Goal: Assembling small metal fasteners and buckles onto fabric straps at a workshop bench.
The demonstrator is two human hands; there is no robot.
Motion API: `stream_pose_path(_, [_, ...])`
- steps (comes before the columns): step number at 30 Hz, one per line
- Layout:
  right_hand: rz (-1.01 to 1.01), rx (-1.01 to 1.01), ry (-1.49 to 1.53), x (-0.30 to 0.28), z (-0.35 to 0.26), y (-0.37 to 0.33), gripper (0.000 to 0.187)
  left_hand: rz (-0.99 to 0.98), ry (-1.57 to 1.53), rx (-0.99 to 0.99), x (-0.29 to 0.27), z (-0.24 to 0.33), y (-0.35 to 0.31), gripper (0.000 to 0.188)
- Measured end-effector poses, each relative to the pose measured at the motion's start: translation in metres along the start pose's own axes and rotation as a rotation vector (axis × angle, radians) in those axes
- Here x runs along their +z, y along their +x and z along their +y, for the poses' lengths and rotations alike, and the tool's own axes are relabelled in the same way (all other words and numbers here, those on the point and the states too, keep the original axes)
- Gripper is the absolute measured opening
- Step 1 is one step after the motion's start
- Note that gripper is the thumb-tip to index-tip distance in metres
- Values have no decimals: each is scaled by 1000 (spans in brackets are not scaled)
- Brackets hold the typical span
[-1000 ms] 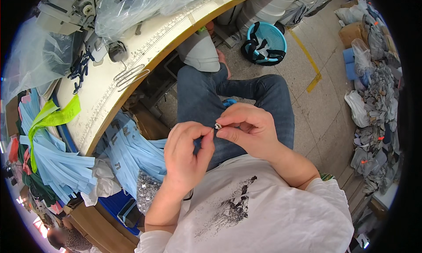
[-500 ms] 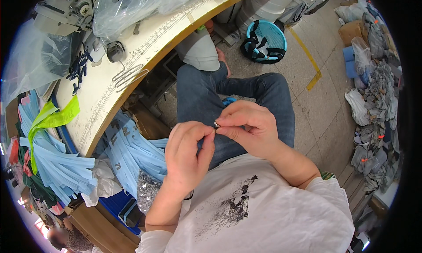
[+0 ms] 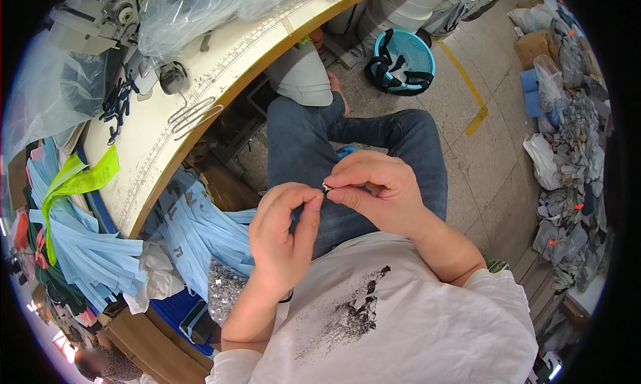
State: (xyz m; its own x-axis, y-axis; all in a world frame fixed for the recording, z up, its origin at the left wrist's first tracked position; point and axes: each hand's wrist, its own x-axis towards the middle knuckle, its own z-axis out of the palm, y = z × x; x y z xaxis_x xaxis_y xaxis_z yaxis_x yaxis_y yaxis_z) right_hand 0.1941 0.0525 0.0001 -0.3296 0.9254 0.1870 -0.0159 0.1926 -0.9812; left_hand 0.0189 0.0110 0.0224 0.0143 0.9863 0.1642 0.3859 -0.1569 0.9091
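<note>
Above my lap, my right hand (image 3: pixel 382 190) pinches a small shiny metal piece (image 3: pixel 325 187) between thumb and forefinger. A dark bit shows at its lower side, and its exact kind is too small to make out. My left hand (image 3: pixel 284 227) is closed in a pinch right beside it, thumb and forefinger together at the piece's left edge. Whatever those left fingertips hold is hidden. Both hands are over my jeans (image 3: pixel 300 137), just in front of my white shirt (image 3: pixel 414 310).
At the left curves a white worktable (image 3: pixel 220 63) with a bent wire rack (image 3: pixel 193 117), dark straps (image 3: pixel 119 107) and clear plastic. Light blue fabric strips (image 3: pixel 200 230) hang below its edge. A blue basket (image 3: pixel 410 53) stands on the floor ahead; grey fabric pieces (image 3: pixel 567 163) are heaped at the right.
Both hands have shifted very slightly to the left, still meeting at the small metal piece. A little more of the piece shows between the fingertips.
</note>
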Motion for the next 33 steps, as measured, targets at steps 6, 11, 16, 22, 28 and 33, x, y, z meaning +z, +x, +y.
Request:
stream_pose_path(6, [-3,-42,-34,-1,-1,1,18,11,75,73,0,-2,2,17])
stream_pose_path(11, [-15,-57,-37,-1,1,1,18,-35,133,148,-1,-1,3,12])
stream_pose_path(16, [-30,21,41,2,-3,-3,18,13,54,112,0,-7,1,12])
stream_pose_path(22, [-15,413,460,5,-4,-5,15,-32,45,153,-1,-11,5,20])
stream_pose_path(28, [-65,445,457,-5,7,-16,14,53,35,310,13,-26,3,30])
stream_pose_path(33, [-61,445,341,-3,8,-15,9,145,17,370,18,-36,-5,30])
